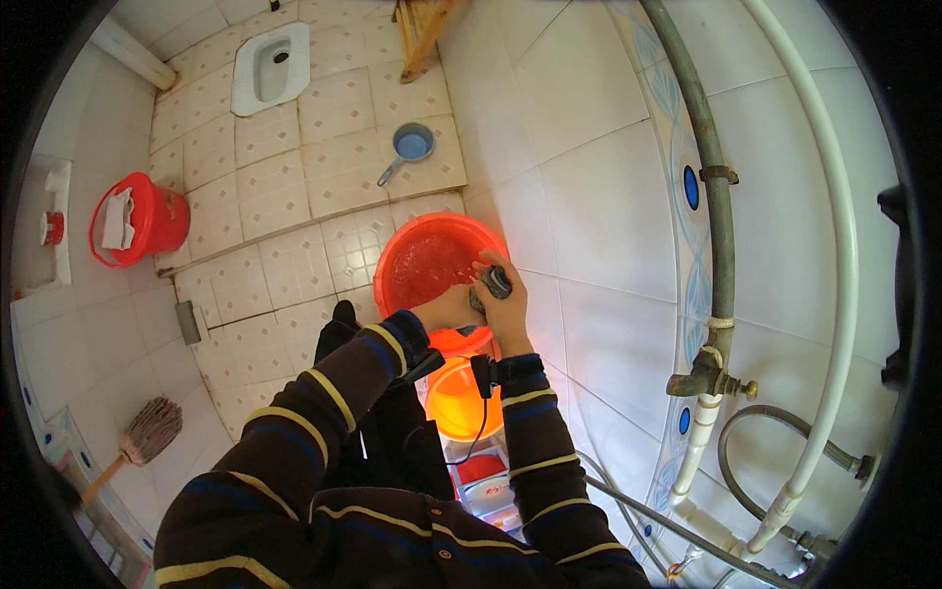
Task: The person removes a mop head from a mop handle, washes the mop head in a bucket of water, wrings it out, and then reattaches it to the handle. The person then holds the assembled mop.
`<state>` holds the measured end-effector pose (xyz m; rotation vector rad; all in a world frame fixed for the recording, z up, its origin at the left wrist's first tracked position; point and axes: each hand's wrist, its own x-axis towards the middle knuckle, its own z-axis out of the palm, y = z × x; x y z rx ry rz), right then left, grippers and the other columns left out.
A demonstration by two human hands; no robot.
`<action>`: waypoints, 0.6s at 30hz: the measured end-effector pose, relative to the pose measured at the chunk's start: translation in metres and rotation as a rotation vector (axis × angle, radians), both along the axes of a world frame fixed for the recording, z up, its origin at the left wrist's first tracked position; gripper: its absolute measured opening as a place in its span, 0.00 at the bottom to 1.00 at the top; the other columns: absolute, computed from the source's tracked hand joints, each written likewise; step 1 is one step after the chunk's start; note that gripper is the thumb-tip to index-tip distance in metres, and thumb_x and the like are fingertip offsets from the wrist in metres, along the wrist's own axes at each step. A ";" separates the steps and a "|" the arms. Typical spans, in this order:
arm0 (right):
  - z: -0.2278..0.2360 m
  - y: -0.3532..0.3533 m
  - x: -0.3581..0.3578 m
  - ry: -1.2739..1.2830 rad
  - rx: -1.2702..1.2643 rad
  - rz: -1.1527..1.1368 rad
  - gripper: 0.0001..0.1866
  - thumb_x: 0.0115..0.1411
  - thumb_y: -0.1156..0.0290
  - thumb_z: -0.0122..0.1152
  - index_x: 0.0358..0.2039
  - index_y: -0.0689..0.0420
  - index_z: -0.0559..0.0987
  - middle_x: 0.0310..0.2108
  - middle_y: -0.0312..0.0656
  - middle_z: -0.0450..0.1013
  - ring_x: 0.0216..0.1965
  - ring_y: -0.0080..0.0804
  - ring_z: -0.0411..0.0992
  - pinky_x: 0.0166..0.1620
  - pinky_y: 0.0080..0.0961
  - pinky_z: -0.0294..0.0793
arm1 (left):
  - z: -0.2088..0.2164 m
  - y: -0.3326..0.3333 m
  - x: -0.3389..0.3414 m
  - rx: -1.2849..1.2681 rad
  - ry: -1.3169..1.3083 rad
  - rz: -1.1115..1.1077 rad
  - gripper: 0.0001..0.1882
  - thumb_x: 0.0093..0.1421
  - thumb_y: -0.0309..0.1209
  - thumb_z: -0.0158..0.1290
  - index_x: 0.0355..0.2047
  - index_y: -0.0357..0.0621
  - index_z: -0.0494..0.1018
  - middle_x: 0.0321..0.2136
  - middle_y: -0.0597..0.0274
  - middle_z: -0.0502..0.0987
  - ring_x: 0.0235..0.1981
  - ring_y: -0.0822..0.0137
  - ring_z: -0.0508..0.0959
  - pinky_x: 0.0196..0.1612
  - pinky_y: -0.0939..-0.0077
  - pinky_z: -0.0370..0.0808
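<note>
Over the near right part of a red basin (pixel 386 280) holding water, my two hands meet. A small dark grey wad (pixel 497 284), which looks like wet cloth, is squeezed between them. My right hand (pixel 508 312) wraps round it from the right with curled fingers. Coming in from the left, my left hand (pixel 449 308) is closed against its other side, its fingertips mostly hidden. Just nearer than the basin stands an orange bucket (pixel 456 402), partly under my wrists.
A blue dipper (pixel 413 143) lies on the raised tiled floor beyond the basin, near a squat toilet (pixel 271 69). At left are a red bucket (pixel 157 221) and a brush (pixel 152 432). Pipes and a brass tap (pixel 708 375) line the right wall.
</note>
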<state>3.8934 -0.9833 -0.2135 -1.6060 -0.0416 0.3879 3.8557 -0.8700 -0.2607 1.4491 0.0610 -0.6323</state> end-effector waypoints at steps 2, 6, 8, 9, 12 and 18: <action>-0.003 -0.006 0.004 -0.046 -0.125 0.073 0.16 0.54 0.82 0.60 0.44 0.59 0.76 0.42 0.39 0.76 0.44 0.28 0.75 0.49 0.25 0.73 | -0.005 -0.004 -0.001 -0.040 0.011 0.010 0.17 0.50 0.29 0.64 0.40 0.39 0.74 0.29 0.64 0.77 0.31 0.71 0.76 0.35 0.75 0.74; -0.008 -0.008 0.004 -0.088 -0.253 0.066 0.09 0.54 0.77 0.66 0.35 0.60 0.77 0.33 0.37 0.74 0.37 0.24 0.72 0.44 0.22 0.72 | -0.009 -0.006 -0.002 -0.126 0.126 0.006 0.17 0.52 0.30 0.63 0.41 0.39 0.74 0.27 0.65 0.78 0.29 0.71 0.76 0.34 0.75 0.74; -0.011 -0.005 0.002 -0.067 -0.243 0.021 0.10 0.53 0.74 0.69 0.32 0.60 0.76 0.30 0.36 0.73 0.34 0.24 0.70 0.42 0.22 0.71 | -0.009 -0.006 -0.005 -0.067 0.050 0.003 0.16 0.54 0.31 0.63 0.41 0.40 0.74 0.27 0.63 0.78 0.28 0.69 0.77 0.33 0.73 0.74; -0.013 -0.003 0.000 -0.049 -0.250 -0.002 0.11 0.53 0.73 0.70 0.31 0.60 0.75 0.29 0.36 0.72 0.32 0.23 0.69 0.41 0.21 0.70 | -0.008 -0.007 -0.007 -0.050 0.035 -0.004 0.16 0.54 0.32 0.62 0.41 0.40 0.74 0.27 0.62 0.78 0.28 0.68 0.77 0.33 0.72 0.74; -0.020 0.002 -0.007 -0.052 -0.368 -0.048 0.14 0.51 0.70 0.72 0.28 0.59 0.73 0.25 0.35 0.69 0.28 0.24 0.67 0.38 0.22 0.70 | -0.010 -0.008 -0.012 0.198 -0.165 -0.027 0.14 0.57 0.36 0.58 0.41 0.42 0.74 0.28 0.53 0.79 0.27 0.59 0.78 0.32 0.66 0.75; -0.043 0.008 -0.014 -0.138 -0.425 -0.066 0.18 0.53 0.64 0.72 0.24 0.63 0.72 0.19 0.40 0.67 0.23 0.29 0.65 0.32 0.26 0.68 | -0.016 -0.010 -0.020 0.546 -0.258 -0.120 0.13 0.57 0.37 0.50 0.34 0.43 0.77 0.30 0.46 0.80 0.34 0.45 0.79 0.38 0.55 0.75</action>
